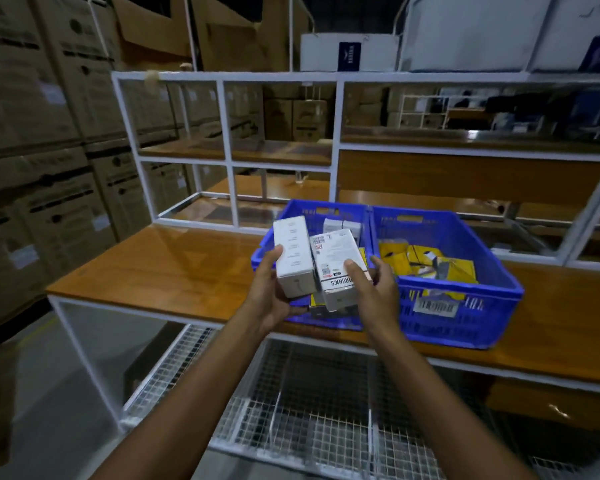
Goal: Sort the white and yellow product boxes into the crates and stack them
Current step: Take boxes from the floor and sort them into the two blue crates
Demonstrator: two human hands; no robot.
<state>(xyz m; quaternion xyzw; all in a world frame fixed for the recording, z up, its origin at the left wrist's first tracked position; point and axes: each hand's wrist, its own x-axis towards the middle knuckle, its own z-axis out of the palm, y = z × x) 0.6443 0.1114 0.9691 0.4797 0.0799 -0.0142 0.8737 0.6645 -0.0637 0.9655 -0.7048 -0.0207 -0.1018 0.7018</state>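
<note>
White plain box (293,254) gripped in left hand (271,292), thumb curled on its side. Just beside and touching it, white labelled box (336,268), pinched by right hand (371,289). Both held above left blue crate (347,211), near its 6 o'clock rim. Yellow boxes (426,261) in right blue crate (465,233), at 3 o'clock. Wooden tabletop (174,265) beneath.

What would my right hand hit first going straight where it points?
Probably the adjoining walls of the two blue crates, since the right hand and its printed white box point there; depth is unclear.
</note>
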